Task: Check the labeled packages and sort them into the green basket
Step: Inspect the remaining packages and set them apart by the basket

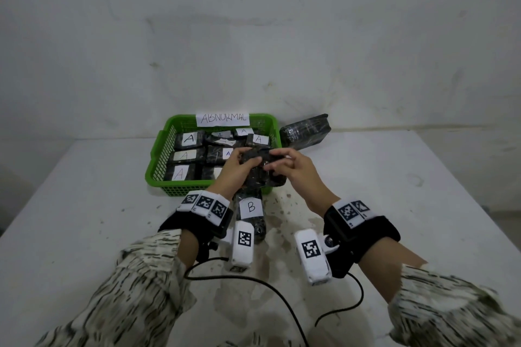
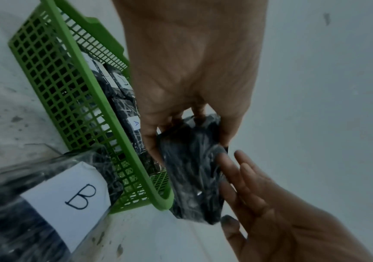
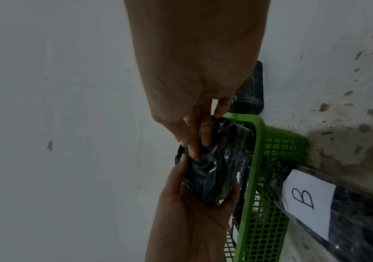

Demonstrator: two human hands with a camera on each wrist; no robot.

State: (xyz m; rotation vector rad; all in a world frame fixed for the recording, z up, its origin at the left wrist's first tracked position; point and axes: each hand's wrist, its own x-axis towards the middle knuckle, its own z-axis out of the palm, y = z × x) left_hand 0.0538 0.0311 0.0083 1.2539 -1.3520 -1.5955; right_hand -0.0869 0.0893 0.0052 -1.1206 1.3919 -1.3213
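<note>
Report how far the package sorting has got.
Done: several black wrapped packages labelled A lie in the green plastic basket. In hand: left hand and right hand hold a black wrapped package, label unseen. Left: the B-labelled package and the unlabelled-looking package beside the basket.

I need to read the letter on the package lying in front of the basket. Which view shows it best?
The left wrist view: the B label is large and close. The right wrist view shows it sideways; the head view shows it small.
</note>
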